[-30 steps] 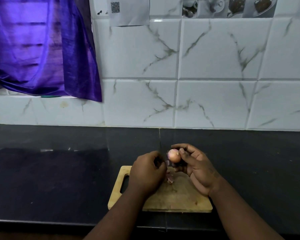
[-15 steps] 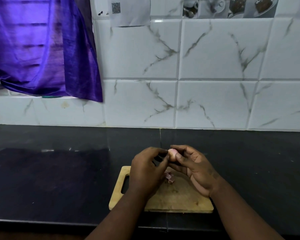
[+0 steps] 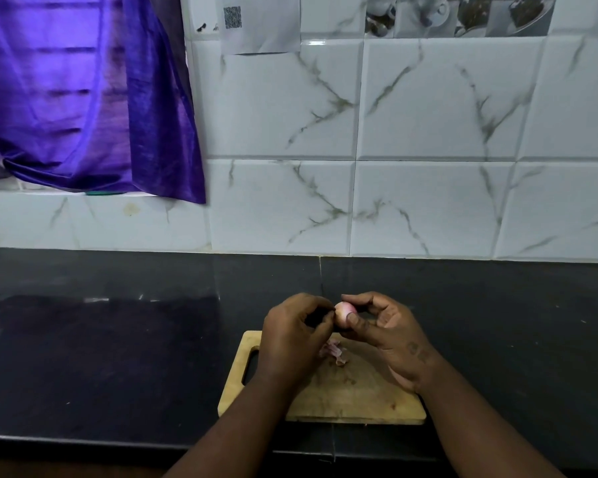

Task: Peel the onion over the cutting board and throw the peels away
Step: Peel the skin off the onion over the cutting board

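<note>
Hovering over the cutting board's (image 3: 359,398) far edge, the small pinkish onion (image 3: 345,312) is pinched by the right hand (image 3: 389,336). The left hand's (image 3: 292,339) curled fingers (image 3: 321,321) nip its skin, so the peels (image 3: 334,351) land below on the board.

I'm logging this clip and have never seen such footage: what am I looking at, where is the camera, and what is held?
No machine here: a person works with two bare hands. The picture comes from a camera worn on the person's head, looking forward and down. The right hand holds a small pinkish round onion over a light wooden cutting board; the left hand pinches at the onion's side. Pinkish-purple peel scraps lie on the board, which rests on a black stone counter. Behind stand white marbled wall tiles and a purple curtain.
</note>
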`<action>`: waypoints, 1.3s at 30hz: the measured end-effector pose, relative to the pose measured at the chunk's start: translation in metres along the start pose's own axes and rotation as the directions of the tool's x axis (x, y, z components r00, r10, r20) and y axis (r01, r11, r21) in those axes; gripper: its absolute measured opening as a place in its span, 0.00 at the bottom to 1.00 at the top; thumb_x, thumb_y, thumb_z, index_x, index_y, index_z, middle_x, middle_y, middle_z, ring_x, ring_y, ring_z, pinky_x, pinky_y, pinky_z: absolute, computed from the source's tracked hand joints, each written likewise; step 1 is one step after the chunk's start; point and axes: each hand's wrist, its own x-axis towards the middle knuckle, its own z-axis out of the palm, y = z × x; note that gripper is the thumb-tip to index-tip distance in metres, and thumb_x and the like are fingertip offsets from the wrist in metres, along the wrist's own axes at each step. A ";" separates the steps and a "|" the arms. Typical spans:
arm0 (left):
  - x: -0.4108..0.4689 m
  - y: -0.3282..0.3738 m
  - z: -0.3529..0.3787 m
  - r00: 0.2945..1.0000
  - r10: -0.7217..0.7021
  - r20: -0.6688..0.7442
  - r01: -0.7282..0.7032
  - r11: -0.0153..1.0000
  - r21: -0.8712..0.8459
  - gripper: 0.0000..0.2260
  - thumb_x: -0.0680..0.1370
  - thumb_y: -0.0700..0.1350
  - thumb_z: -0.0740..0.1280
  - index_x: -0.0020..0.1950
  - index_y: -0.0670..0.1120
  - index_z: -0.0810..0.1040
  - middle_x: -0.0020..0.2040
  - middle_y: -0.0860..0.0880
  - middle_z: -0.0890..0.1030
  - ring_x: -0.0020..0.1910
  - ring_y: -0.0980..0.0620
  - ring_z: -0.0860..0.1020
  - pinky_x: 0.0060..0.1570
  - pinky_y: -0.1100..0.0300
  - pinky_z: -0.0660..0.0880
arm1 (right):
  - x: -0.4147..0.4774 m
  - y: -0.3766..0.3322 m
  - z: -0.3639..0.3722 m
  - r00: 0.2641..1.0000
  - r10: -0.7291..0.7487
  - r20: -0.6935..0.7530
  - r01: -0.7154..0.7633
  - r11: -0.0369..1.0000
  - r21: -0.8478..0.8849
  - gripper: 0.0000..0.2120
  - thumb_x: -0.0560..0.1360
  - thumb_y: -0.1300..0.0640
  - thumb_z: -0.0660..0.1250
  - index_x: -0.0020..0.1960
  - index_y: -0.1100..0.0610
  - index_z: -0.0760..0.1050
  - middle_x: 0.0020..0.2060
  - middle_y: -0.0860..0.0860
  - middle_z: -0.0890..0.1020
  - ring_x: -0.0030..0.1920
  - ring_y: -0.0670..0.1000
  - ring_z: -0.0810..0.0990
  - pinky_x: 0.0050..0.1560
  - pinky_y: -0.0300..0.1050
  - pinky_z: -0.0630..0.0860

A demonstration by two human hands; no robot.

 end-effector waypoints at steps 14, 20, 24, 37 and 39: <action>0.002 -0.001 -0.001 0.995 0.095 0.026 -0.097 0.992 0.085 0.08 0.78 0.39 0.76 0.55 0.48 0.89 0.48 0.53 0.88 0.46 0.58 0.85 0.47 0.56 0.85 | 0.002 0.003 -0.002 0.999 0.051 0.008 -0.051 0.999 0.006 0.17 0.74 0.56 0.70 0.60 0.61 0.83 0.49 0.60 0.88 0.44 0.55 0.85 0.46 0.43 0.85; 0.001 0.001 -0.001 0.984 0.173 0.035 -0.176 0.977 0.120 0.07 0.77 0.39 0.76 0.55 0.47 0.88 0.48 0.51 0.88 0.45 0.56 0.84 0.45 0.56 0.84 | 0.000 0.002 -0.002 0.998 0.063 0.031 -0.063 0.998 -0.005 0.17 0.76 0.55 0.68 0.61 0.62 0.83 0.49 0.61 0.88 0.45 0.54 0.85 0.44 0.43 0.84; 0.001 0.002 0.001 0.984 0.172 0.050 -0.177 0.975 0.131 0.06 0.78 0.41 0.74 0.55 0.47 0.86 0.48 0.52 0.86 0.45 0.56 0.82 0.42 0.60 0.81 | -0.002 0.000 -0.001 0.991 0.104 0.084 -0.106 0.994 0.019 0.17 0.80 0.53 0.64 0.61 0.62 0.84 0.53 0.68 0.85 0.45 0.60 0.83 0.45 0.50 0.84; 0.001 0.005 0.004 0.986 -0.147 0.075 0.152 0.986 -0.062 0.06 0.79 0.41 0.73 0.47 0.52 0.81 0.42 0.53 0.81 0.41 0.54 0.79 0.37 0.61 0.76 | 0.001 0.001 -0.004 0.993 0.087 0.081 -0.087 0.996 -0.012 0.14 0.76 0.63 0.73 0.62 0.63 0.80 0.57 0.62 0.85 0.53 0.56 0.86 0.52 0.49 0.85; 0.002 0.005 0.004 0.984 -0.167 0.066 0.172 0.983 -0.071 0.07 0.80 0.41 0.73 0.46 0.53 0.81 0.41 0.53 0.81 0.40 0.54 0.79 0.37 0.61 0.76 | 0.001 0.001 -0.004 0.994 0.078 0.080 -0.078 0.997 -0.003 0.15 0.76 0.64 0.72 0.62 0.62 0.81 0.56 0.60 0.86 0.52 0.53 0.86 0.48 0.44 0.84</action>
